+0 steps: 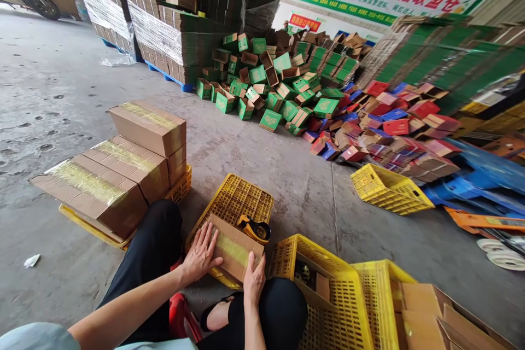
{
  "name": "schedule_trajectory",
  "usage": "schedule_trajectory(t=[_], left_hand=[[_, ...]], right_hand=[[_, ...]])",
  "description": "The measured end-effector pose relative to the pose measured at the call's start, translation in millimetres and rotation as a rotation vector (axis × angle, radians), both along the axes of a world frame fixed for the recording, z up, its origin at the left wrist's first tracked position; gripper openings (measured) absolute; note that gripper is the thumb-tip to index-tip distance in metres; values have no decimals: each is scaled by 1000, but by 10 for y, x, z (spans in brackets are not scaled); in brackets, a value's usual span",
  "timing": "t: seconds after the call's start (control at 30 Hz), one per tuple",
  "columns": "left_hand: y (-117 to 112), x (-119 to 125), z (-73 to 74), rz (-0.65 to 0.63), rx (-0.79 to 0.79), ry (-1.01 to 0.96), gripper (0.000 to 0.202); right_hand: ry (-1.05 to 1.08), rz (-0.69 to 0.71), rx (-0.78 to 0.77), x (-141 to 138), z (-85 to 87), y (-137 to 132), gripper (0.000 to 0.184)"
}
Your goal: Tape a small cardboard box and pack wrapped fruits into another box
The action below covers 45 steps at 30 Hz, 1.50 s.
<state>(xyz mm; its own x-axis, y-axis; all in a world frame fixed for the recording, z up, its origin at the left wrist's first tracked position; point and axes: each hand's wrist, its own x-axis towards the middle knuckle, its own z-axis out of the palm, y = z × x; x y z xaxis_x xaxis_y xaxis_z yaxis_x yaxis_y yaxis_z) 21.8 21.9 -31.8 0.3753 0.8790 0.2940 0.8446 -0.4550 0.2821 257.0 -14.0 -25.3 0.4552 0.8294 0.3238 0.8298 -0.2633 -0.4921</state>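
A small brown cardboard box (234, 250) with a yellowish tape strip along its top lies on an upturned yellow crate (241, 194) between my knees. My left hand (200, 256) rests flat on the box's left end, fingers stretched out. My right hand (254, 278) grips the right end, its thumb near the top edge and its other fingers along the side. Just behind the box, on the crate, lies a yellow-and-black tape dispenser (254, 228).
At left, taped cartons (139, 161) stack on a yellow crate (180, 187). Right of my knee, a yellow crate (340, 290) holds an open carton; another crate (375, 290) stands beside more cartons (426, 317). Beyond lie heaps of green boxes (270, 119) and red-and-blue boxes (396, 127).
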Motion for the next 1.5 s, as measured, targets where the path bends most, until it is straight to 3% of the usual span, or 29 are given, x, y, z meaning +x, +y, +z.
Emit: schedule_trajectory(t=[0.1,0.27,0.43,0.57,0.7,1.0,1.33,1.5], left_hand=[[12,10,17,-4,-43,-1,95],[7,20,25,5,-42,-5,94],[5,62,10,-2,-60,1,87],[-98,171,-9,-108,-135,11,77],[-191,197,-1,-162,-198,-4,80],[-109,106,66,-244,-309,9,93],[-340,-15,-11,-215,-168,4,85],[-400,-26,-20,-180,-171,30,88]], right_hand=[[-136,11,12,-139,29,-39,89],[-321,219,-97,-416,-24,-181,70],[-335,213,-154,-461,-91,-208,67],[-327,229,-183,-439,-51,-216,62],[-321,251,-227,-570,-35,-267,52],[-289,317,-269,-720,-94,-251,57],[-262,378,-248,-895,-19,-425,55],[-247,368,-238,-892,19,-398,52]])
